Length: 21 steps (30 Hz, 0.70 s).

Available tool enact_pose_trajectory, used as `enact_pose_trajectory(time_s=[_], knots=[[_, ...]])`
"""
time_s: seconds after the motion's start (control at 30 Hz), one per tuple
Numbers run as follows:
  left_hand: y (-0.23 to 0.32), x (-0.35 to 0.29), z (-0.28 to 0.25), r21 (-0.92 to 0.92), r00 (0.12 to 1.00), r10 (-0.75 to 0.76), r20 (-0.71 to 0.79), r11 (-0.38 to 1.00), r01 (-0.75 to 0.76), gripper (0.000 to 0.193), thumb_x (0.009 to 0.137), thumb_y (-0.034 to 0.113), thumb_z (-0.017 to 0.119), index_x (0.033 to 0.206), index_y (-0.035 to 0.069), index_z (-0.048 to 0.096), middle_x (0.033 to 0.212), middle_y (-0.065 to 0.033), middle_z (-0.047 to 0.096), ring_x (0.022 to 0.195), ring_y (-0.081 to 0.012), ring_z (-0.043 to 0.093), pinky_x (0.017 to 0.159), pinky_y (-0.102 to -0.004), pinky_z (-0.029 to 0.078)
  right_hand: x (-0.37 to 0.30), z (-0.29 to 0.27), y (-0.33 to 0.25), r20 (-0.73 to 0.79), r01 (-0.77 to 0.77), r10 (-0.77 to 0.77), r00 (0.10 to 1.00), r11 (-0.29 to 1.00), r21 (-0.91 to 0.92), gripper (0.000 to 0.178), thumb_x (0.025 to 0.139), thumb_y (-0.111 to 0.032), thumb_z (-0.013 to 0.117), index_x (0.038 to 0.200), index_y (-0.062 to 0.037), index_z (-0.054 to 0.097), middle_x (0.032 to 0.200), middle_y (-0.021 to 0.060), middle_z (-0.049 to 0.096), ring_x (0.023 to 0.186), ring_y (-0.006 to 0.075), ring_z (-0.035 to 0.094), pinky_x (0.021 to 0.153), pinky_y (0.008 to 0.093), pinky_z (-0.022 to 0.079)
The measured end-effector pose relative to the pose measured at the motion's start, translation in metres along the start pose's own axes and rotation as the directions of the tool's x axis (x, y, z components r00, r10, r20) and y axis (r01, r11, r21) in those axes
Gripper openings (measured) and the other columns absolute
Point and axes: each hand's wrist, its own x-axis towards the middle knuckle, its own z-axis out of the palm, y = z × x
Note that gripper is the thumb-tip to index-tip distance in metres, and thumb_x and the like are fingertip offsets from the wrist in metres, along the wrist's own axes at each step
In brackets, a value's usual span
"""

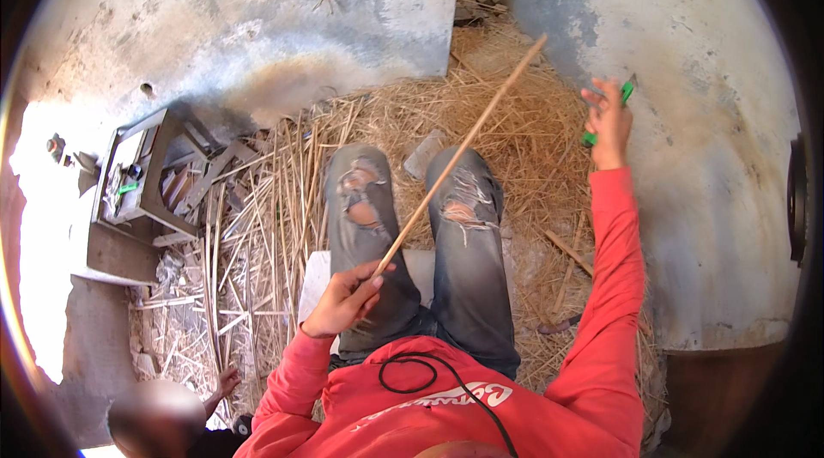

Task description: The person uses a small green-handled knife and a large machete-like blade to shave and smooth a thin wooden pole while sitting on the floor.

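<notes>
My left hand (342,302) is closed round the lower end of a long, thin wooden stick (468,142). The stick slants up and to the right, passing over my knees toward the far wall corner. Out to the right, beside the wall, my right hand (610,125) is raised with its fingers round a small green tool (627,92). A dark tip shows at the tool's upper end, and another green part shows below the fingers. Its exact kind is hard to make out. The right hand and the stick are apart.
Straw and split strips (257,226) cover the floor around my legs. A worn wooden stool (159,209) at the left bears small items, one of them green. Scuffed walls (695,200) stand ahead and at the right. Another person's hand (227,382) shows at the lower left.
</notes>
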Motion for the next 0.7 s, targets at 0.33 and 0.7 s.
enact_pose_trajectory(time_s=[0.33,0.7], knots=[[0.018,0.051,0.051,0.079,0.975,0.198,-0.100,0.979,-0.190,0.028,0.109,0.013,0.051,0.132,-0.002,0.058,0.067,0.0048,0.048,0.058,-0.0032,0.042,0.052,-0.0221,0.034,-0.178,0.036,0.011,0.778,0.496,0.066,0.625,0.736,-0.461,0.056,0.103,-0.054,0.051,0.086,-0.0023,0.065,0.070,0.0228,0.063,0.064,0.0437,0.064,0.058,0.0513,0.048],[0.029,0.049,0.060,0.052,0.976,0.180,-0.124,0.983,-0.175,0.029,0.108,0.014,0.054,0.132,0.000,0.063,0.067,0.0056,0.045,0.058,-0.0030,0.041,0.052,-0.0223,0.033,-0.198,0.050,0.039,0.874,0.773,-0.036,0.484,0.487,-0.407,0.059,0.103,-0.060,0.047,0.088,-0.0054,0.067,0.056,0.0185,0.062,0.054,0.0421,0.065,0.051,0.0537,0.052]])
